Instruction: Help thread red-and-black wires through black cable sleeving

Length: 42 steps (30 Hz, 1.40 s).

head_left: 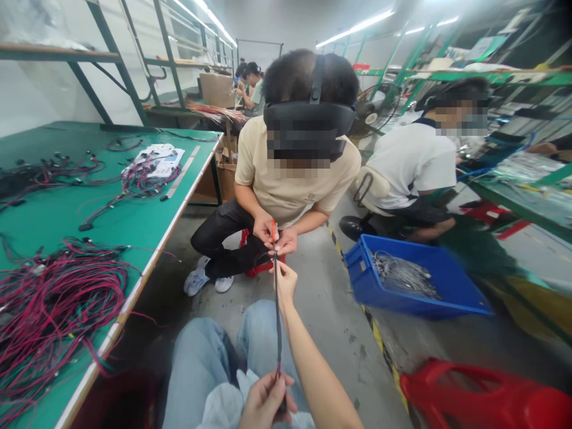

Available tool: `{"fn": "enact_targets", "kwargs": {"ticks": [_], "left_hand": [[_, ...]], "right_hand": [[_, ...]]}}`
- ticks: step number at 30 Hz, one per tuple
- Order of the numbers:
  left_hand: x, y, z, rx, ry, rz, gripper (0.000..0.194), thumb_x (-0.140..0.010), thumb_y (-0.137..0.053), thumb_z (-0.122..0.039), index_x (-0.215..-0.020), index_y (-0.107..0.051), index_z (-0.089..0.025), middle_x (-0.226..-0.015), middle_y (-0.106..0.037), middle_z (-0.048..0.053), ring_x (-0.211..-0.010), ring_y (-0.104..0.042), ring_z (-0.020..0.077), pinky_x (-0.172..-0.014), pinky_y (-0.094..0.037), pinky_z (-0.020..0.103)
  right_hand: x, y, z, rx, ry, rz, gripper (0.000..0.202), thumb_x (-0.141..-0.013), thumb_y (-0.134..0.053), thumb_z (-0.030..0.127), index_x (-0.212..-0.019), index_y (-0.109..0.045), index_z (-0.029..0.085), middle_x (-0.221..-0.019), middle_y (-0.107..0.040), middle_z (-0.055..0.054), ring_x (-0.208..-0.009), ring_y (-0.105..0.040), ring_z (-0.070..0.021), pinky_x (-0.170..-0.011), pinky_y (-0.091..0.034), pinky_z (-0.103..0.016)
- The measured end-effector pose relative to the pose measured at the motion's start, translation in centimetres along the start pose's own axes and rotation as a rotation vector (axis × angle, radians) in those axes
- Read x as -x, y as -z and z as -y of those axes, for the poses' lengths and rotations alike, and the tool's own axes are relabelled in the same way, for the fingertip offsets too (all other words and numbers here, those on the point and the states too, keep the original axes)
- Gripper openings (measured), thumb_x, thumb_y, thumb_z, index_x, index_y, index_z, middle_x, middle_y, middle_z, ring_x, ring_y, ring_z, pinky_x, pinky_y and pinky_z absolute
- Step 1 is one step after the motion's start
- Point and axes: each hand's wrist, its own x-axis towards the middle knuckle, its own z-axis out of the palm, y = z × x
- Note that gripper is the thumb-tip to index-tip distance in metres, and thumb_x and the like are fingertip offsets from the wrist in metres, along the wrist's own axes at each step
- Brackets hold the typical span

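A long dark sleeved wire harness (277,316) runs upright through the middle of the view, with reddish wires showing near its lower end. My left hand (268,398) is closed round that lower end, above my lap. Farther along, my right hand (286,281) pinches the harness near its upper end, just below a co-worker's hands. The co-worker's hand (286,241) touches the upper end. An orange tool or piece (273,229), too small to make out, is in the co-worker's other hand (263,227).
A green table (179,156) on the left bears a heap of red and black wires (67,304) and several harnesses. On the right stand a blue crate (379,301) with grey cables and a red stool (487,396). The co-worker sits facing me; another person (411,161) sits behind.
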Motion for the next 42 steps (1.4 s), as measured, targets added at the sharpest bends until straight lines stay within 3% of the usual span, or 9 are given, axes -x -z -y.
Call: {"fn": "enact_targets", "kwargs": {"ticks": [9,27,42], "left_hand": [[0.2,0.0,0.0,0.02,0.004,-0.012,0.056,-0.044,-0.069,-0.062,-0.069,-0.06,-0.012,-0.045,-0.06,0.0,-0.038,-0.047,0.0057,-0.043,-0.028,0.018],[0.4,-0.1,0.0,-0.012,0.019,-0.005,0.056,-0.044,-0.068,-0.063,-0.068,-0.06,-0.013,-0.044,-0.06,0.0,-0.035,-0.044,0.0046,-0.04,-0.023,0.017],[0.6,0.3,0.0,-0.007,0.041,0.023,0.055,-0.044,-0.069,-0.062,-0.067,-0.061,-0.014,-0.045,-0.06,0.0,-0.037,-0.045,0.0051,-0.042,-0.025,0.018]], "right_hand": [[0.5,-0.2,0.4,-0.038,0.019,-0.018,0.031,-0.064,-0.057,0.041,-0.056,-0.062,0.011,-0.045,-0.053,0.0,-0.044,-0.043,-0.0092,-0.044,-0.033,-0.021],[1.1,0.0,0.7,-0.025,0.017,-0.034,0.033,-0.067,-0.055,0.042,-0.056,-0.061,0.011,-0.043,-0.05,0.001,-0.038,-0.034,-0.0062,-0.039,-0.027,-0.021],[3.4,0.7,0.6,-0.004,-0.004,-0.033,0.031,-0.067,-0.056,0.041,-0.059,-0.063,0.012,-0.05,-0.056,-0.001,-0.047,-0.045,-0.0101,-0.048,-0.036,-0.022]]}}
